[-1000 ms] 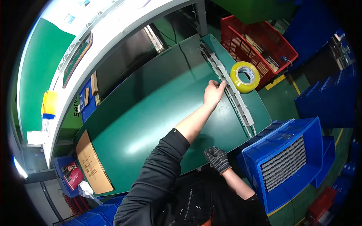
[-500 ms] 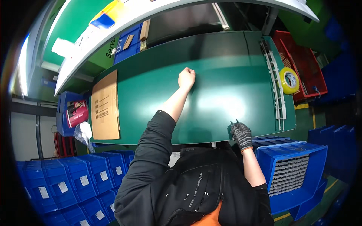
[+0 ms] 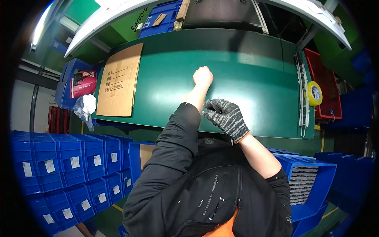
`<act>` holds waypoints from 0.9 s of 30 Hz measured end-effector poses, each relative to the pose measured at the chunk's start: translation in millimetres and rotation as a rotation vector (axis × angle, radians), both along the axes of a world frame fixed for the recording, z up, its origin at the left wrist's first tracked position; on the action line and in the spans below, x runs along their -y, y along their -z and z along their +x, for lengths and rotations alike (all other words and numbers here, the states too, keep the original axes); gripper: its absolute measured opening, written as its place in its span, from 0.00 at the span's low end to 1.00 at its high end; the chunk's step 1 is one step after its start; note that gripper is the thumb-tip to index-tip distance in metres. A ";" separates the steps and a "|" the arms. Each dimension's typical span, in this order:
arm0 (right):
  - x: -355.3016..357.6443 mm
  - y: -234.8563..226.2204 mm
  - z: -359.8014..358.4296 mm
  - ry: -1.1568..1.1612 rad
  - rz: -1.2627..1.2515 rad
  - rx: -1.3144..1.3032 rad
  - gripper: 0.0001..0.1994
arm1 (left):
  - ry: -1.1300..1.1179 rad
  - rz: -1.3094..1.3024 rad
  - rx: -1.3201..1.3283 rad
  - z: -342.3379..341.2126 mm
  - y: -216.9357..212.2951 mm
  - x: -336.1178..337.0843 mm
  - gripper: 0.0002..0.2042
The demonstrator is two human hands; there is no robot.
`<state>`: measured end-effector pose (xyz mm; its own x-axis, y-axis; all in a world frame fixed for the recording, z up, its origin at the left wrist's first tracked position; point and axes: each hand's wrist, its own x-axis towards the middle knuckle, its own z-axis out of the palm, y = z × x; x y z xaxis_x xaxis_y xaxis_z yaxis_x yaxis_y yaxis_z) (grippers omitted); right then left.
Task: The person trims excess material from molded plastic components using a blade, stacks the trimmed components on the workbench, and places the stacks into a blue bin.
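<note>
A green surface [image 3: 244, 79] is carrying a flat brown cardboard sheet [image 3: 120, 81] lying at its left end, overhanging the near edge. Long white strips [image 3: 303, 93] are lying along its right end, with a yellow tape roll [image 3: 314, 94] just beside them.

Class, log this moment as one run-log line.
left hand: bare fist on green table | right hand: gloved, at left sleeve

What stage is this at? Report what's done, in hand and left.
Done: the right hand wears a grey glove. In hand: it sits at the left sleeve cuff, while the bare left hand rests fisted on the green table. Left: the cardboard sheet and yellow tape roll lie untouched.
</note>
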<state>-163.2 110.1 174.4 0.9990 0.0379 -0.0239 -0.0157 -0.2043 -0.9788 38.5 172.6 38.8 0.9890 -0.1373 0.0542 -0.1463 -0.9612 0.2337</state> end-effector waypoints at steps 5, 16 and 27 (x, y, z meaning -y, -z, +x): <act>-22.6 -28.9 24.9 -0.143 -0.468 0.029 0.28 | 0.155 0.051 0.102 -19.5 0.7 13.6 0.07; 33.8 -1.7 46.9 0.083 -0.630 -0.070 0.19 | 0.249 -0.022 0.123 -21.0 5.2 11.6 0.09; 141.7 169.9 -77.3 0.453 -0.225 -0.264 0.11 | 0.265 0.054 0.264 21.5 24.5 5.0 0.30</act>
<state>-240.5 -31.6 4.4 0.8734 -0.4281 -0.2324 -0.3882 -0.3236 -0.8629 60.0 167.7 14.3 0.8718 -0.3960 0.2884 -0.4399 -0.8919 0.1050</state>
